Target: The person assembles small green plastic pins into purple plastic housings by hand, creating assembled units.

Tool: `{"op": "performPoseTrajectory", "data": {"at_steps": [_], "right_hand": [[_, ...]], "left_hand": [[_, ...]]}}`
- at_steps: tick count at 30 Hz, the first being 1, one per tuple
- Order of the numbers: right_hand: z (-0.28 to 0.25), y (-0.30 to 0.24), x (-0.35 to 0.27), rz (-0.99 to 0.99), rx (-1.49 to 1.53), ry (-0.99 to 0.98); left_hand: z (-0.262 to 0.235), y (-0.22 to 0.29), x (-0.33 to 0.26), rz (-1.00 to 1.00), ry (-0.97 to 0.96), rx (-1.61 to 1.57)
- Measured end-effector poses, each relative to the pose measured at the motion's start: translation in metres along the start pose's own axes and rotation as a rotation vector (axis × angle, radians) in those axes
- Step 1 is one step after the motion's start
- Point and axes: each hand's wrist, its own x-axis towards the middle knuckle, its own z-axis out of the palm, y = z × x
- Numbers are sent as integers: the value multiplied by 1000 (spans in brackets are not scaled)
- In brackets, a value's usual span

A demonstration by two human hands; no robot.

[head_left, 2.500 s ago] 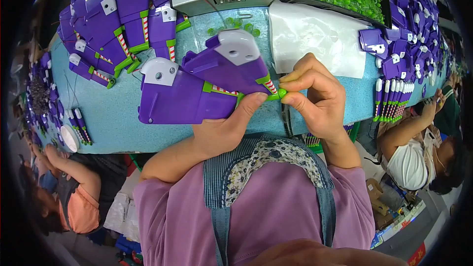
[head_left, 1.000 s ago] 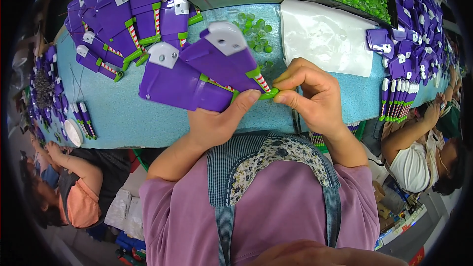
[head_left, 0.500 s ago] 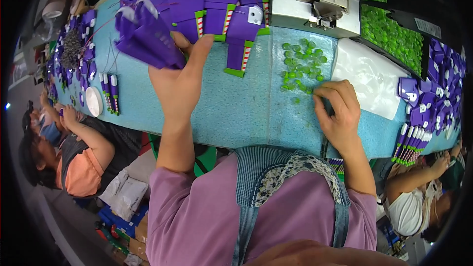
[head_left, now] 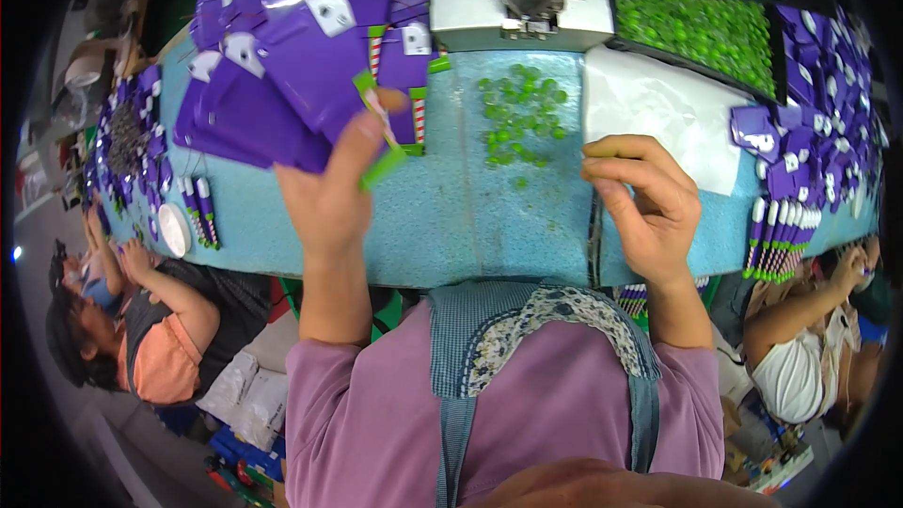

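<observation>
My left hand (head_left: 329, 193) is closed round a fanned bunch of purple plastic pieces (head_left: 292, 66) with white ends; one shows a striped strip and a green, blurred end near my thumb. The bunch is held over more purple pieces (head_left: 404, 61) laid overlapping on the table. My right hand (head_left: 649, 212) hovers by the near left corner of a white sheet (head_left: 658, 118), thumb and fingertips drawn together. Whatever lies between those fingertips, if anything, is too small to make out. Loose green translucent beads (head_left: 517, 108) lie scattered to the left of that hand.
A metal machine (head_left: 527, 0) stands at the far middle. Beside it a black tray (head_left: 779, 56) holds many green beads. Purple parts (head_left: 809, 122) and striped sticks (head_left: 781, 235) pile up at right. People (head_left: 169, 339) sit on both sides; a white dish (head_left: 173, 230) lies at left.
My left hand has turned the purple bunch from upright to flatter and fanned, showing its white ends. My right hand has moved right, away from the loose green beads. The view has shifted.
</observation>
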Motion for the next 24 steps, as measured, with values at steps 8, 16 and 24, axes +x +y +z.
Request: {"op": "performPoseTrajectory", "data": {"at_steps": [8, 16, 24], "right_hand": [[12, -7, -6, -253, -6, 12], [10, -9, -5, -201, -57, 2], [-41, 12, -5, -51, -460, 202]], "left_hand": [[58, -16, -47, -544, -390, -239], [65, -15, -48, -651, -350, -523], [60, -29, -55, -461, -245, -409]]}}
